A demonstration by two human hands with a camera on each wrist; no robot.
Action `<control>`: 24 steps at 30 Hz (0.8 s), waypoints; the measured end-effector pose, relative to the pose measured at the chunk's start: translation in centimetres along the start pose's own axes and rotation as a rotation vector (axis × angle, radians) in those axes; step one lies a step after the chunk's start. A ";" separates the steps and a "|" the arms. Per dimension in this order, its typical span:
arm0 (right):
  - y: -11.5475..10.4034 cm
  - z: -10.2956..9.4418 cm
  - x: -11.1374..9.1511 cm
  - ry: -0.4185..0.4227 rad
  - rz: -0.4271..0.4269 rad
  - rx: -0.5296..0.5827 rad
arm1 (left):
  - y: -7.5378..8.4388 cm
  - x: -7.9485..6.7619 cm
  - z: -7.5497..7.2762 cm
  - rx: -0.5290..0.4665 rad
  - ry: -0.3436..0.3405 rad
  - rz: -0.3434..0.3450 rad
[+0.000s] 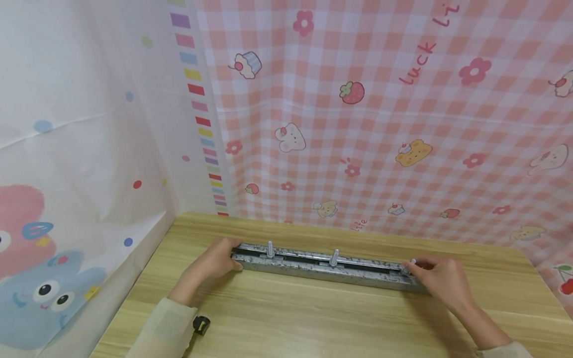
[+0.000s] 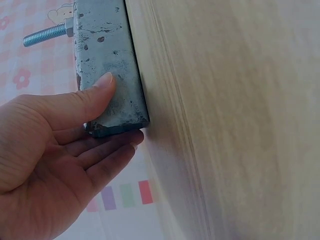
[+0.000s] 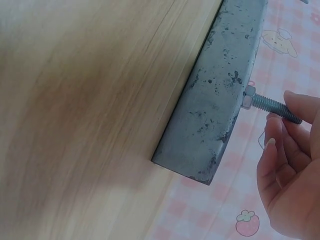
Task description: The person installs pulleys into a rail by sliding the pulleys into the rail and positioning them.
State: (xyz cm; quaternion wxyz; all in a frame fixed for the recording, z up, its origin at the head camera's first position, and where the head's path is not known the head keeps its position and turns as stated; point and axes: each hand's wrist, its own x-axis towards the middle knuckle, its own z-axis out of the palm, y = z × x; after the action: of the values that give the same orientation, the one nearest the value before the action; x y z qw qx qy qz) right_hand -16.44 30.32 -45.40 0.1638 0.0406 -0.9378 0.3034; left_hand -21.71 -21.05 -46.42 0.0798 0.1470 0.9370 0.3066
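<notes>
A long grey steel strut channel point(image 1: 309, 273), slotted along the top and speckled with dark marks, lies on the table. My left hand point(image 1: 214, 261) grips its left end; the left wrist view shows the thumb on the side face and the fingers at the end. Two threaded bolts stand upright in the slot, the left bolt point(image 1: 270, 249) and the middle bolt point(image 1: 334, 258). At the right end, my right hand point(image 3: 292, 170) pinches a third bolt point(image 3: 270, 105) between thumb and fingers, near its tip. A hex nut point(image 3: 248, 97) sits at that bolt's base.
A small black object with a yellow mark point(image 1: 201, 325) lies beside the left sleeve. The wood-grain table point(image 1: 286, 318) meets a pink checked curtain point(image 1: 358, 129) at the back. White printed cloth point(image 1: 98, 149) hangs at the left.
</notes>
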 end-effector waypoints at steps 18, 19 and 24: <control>0.1 0.2 0.0 0.003 -0.042 0.012 | 0.1 0.0 0.0 -0.010 0.001 0.005; 0.0 0.2 0.0 -0.001 -0.041 0.011 | 0.1 0.0 0.0 -0.009 0.001 0.007; 0.0 0.2 0.0 -0.019 -0.027 0.004 | -0.1 0.1 0.0 -0.005 0.007 0.011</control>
State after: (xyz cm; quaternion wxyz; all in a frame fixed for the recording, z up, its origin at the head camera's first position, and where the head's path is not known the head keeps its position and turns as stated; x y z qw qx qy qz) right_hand -16.46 30.22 -45.58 0.1587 0.0564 -0.9381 0.3026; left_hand -21.76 -21.06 -46.50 0.0750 0.1511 0.9357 0.3097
